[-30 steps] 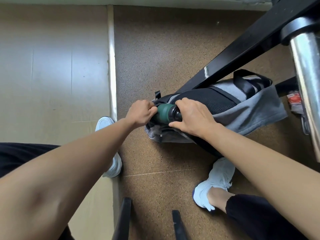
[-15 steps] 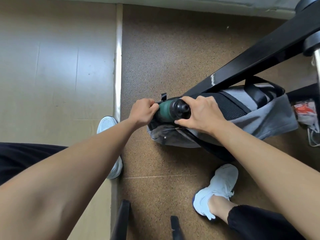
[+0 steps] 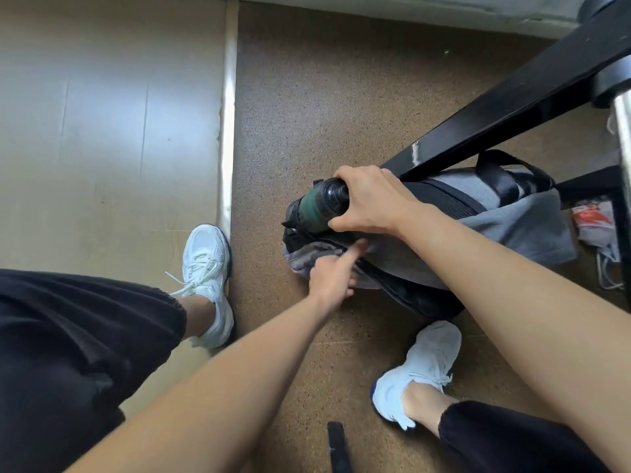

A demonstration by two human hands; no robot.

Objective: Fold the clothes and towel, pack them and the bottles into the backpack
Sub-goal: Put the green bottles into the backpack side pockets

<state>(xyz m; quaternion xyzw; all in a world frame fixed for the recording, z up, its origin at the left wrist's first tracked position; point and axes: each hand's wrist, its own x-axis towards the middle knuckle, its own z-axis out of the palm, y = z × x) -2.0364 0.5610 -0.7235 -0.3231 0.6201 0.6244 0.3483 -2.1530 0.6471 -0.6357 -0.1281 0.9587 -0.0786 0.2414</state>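
Observation:
A grey and black backpack [image 3: 505,227] lies on the brown speckled floor under a black table leg. A dark green bottle with a black cap [image 3: 316,209] sticks out of the pack's left end, in a side pocket. My right hand [image 3: 370,203] is wrapped around the bottle's cap end. My left hand [image 3: 333,273] sits lower, at the pack's front edge, its index finger stretched out and touching the grey fabric, holding nothing that I can see.
A black table leg [image 3: 512,107] slants over the backpack, with a chrome post [image 3: 623,121] at the right edge. A red and white plastic bag [image 3: 594,223] lies right of the pack. My two white shoes [image 3: 206,264] stand on the floor; a black bar [image 3: 338,445] lies near the bottom.
My left hand has let go of the bottle's left end and dropped down to the pack's front edge, finger extended. My right hand stays on the bottle, which sits more upright in the pocket.

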